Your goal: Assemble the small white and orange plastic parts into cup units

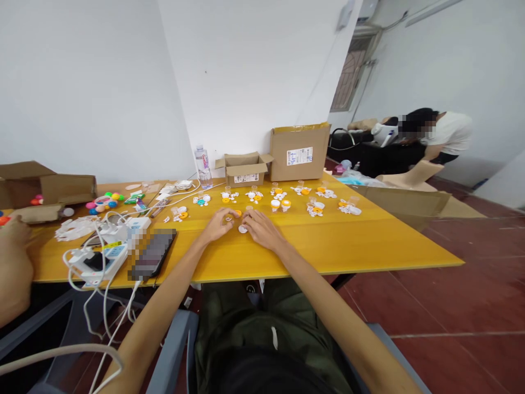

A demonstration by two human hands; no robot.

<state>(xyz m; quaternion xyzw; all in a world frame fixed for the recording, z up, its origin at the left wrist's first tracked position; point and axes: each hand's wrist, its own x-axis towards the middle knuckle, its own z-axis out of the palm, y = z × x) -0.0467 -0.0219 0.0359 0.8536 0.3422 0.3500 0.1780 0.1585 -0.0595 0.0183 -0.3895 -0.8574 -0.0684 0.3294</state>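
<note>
Both hands rest on the table (pixel 369 246), the left hand (pixel 219 225) just left of the right hand (pixel 262 229), with small parts (pixel 243 229) between them. Behind them runs a row of little pieces (pixel 283 197), then two boxes (pixel 245 168) and a bottle (pixel 203 167). A phone (pixel 155 253) and cables (pixel 98 241) lie to the left.

- A white label is showing on the large cardboard box (pixel 299 152), its print too small to read.
- Another white label is sitting on the small open box (pixel 245 171), unreadable.
- The water bottle (pixel 203 167) is carrying a red-lettered label, illegible.
</note>
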